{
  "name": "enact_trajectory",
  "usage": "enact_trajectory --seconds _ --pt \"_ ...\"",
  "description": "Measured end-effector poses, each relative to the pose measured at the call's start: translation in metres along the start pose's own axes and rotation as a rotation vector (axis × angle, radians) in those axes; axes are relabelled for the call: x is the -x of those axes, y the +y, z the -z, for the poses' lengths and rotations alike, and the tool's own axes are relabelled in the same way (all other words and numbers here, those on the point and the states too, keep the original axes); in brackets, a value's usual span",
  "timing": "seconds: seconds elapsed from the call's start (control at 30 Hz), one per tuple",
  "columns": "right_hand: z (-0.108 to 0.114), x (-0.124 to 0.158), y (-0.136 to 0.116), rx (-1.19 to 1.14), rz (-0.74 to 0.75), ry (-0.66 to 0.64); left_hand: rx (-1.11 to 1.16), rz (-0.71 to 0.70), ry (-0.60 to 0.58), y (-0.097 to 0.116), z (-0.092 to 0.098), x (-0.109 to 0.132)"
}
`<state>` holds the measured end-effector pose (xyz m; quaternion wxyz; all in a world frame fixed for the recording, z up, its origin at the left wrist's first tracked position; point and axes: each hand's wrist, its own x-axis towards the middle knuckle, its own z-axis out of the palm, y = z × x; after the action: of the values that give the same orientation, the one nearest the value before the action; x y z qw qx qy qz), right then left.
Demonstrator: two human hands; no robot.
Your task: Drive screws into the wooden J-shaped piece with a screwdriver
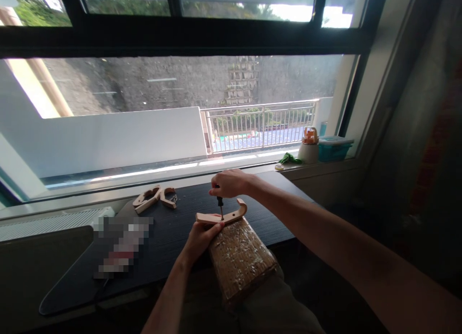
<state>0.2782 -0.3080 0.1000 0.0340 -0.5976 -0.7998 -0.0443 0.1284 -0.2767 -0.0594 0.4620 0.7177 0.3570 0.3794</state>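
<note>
My right hand (228, 183) is wrapped round the dark handle of a screwdriver (220, 202). The screwdriver stands nearly upright, its tip at a hole in a pale wooden piece (234, 215) with a hooked right end. Closed on the left part of that piece is my left hand (202, 236), its thumb at the front edge near the tip. The wooden piece lies across the far end of a brown block wrapped in clear tape (241, 259). Whether a screw sits under the tip is too small to tell.
Other curved wooden pieces (148, 199) lie at the back left of the dark table (169, 245), near a blurred-out item (122, 247). On the windowsill stand a teal box (334, 149), a white pot (308, 152) and a green cloth (289, 158).
</note>
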Motion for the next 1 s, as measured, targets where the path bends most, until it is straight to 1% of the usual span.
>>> enact_trajectory --seconds 0.1,0.27,0.47,0.6,0.7,0.8,0.9,1.0 --pt "0.004 0.003 -0.003 -0.018 0.058 -0.005 0.008 0.001 -0.003 0.0 0.0 0.0" --pt "-0.003 0.004 -0.006 -0.037 0.108 0.005 0.023 0.01 -0.003 0.001 -0.001 0.0" --pt "-0.015 0.002 -0.003 -0.017 0.041 0.053 0.029 0.004 0.0 0.001 -0.001 0.001" --pt "-0.018 0.0 -0.003 0.001 0.006 0.071 0.016 0.004 0.003 0.001 -0.001 0.001" --pt "-0.012 0.001 -0.004 0.009 0.006 0.052 0.002 0.005 0.005 0.002 -0.001 0.001" --pt "0.0 0.003 -0.005 0.014 0.017 0.007 -0.005 0.001 0.006 0.002 0.0 0.0" --pt "0.01 0.006 -0.007 0.013 0.048 -0.011 0.004 -0.006 -0.001 0.002 -0.001 0.001" --pt "0.011 0.008 -0.009 -0.003 0.094 -0.045 0.017 -0.007 -0.004 0.001 -0.001 0.001"
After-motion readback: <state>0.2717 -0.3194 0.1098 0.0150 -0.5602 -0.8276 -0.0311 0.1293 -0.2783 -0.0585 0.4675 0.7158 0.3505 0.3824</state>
